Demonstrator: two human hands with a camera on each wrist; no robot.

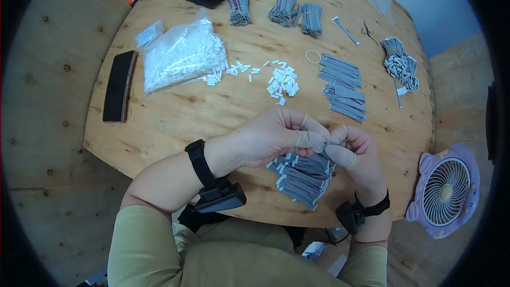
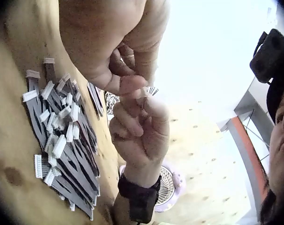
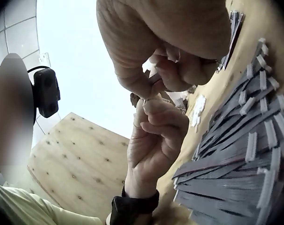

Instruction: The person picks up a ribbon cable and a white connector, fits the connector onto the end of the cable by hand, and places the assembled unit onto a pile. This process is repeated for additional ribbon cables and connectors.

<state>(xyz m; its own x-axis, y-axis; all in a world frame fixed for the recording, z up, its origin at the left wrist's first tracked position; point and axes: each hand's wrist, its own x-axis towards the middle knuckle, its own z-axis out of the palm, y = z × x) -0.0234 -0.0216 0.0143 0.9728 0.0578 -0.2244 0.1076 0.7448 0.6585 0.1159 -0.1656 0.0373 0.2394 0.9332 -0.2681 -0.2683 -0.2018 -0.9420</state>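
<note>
Both hands meet fingertip to fingertip over the near side of the table, pale finger cots on several fingers. My right hand (image 1: 357, 154) pinches a short grey ribbon cable (image 3: 155, 78), whose thin wire ends (image 2: 152, 90) stick out by the thumb in the left wrist view. Between thumb and fingers, my left hand (image 1: 289, 137) pinches a small white connector (image 3: 144, 101), mostly hidden by the fingertips. Just below the hands lies a pile of grey ribbon cables (image 1: 300, 183) with white connectors (image 2: 60, 146) on their ends.
Loose white connectors (image 1: 283, 81) lie beyond the hands, beside a clear bag (image 1: 183, 56) full of them. More ribbon cables (image 1: 342, 87) lie at right, with tied bundles (image 1: 312, 19) farther back. A phone (image 1: 119, 86) rests at left; a purple fan (image 1: 446, 191) stands at right.
</note>
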